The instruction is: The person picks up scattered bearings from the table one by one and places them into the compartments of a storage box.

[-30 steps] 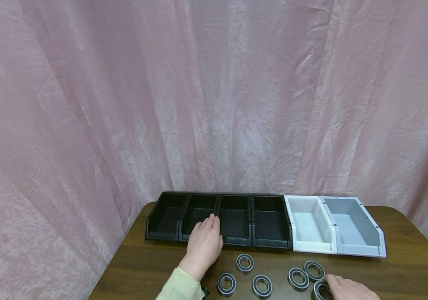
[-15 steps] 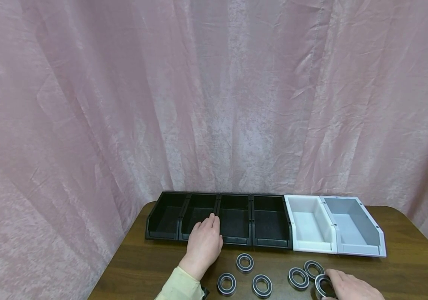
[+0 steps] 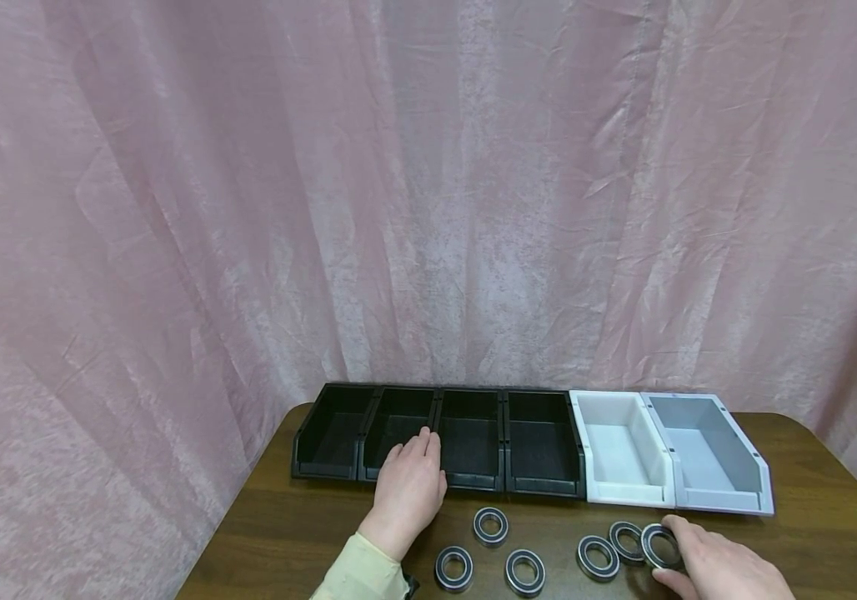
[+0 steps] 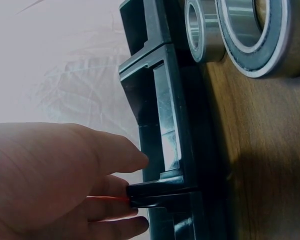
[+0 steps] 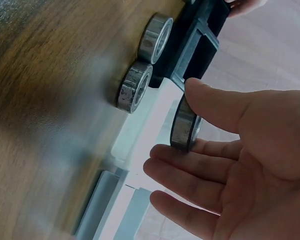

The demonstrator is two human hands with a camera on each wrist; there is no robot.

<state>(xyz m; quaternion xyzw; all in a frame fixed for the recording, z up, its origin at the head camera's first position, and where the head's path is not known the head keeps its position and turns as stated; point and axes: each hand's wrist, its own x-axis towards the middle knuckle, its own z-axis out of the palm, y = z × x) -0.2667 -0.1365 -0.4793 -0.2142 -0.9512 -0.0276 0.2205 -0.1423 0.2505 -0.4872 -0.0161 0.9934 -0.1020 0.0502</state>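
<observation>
Pink velvety curtain (image 3: 428, 192) hangs in folds behind a brown wood-grained desk (image 3: 248, 542). Along its far part runs a row of bins: four black bins (image 3: 541, 486), then a white bin (image 3: 631, 493) and a grey bin (image 3: 724, 502) on the right. The right hand (image 3: 729, 567) pinches a bearing (image 3: 648, 546) between thumb and fingers, tilted and raised off the desk in front of the pale bins. Beside it two more bearings, a rear one (image 3: 615, 537) and a front one (image 3: 584, 560), lie flat, touching each other. The left hand (image 3: 409, 487) grasps nothing; its extended fingers rest at the divider between the second and third black bins. Near its sleeve (image 3: 364, 571), three other bearings (image 3: 478, 527) lie flat, apart from one another.
</observation>
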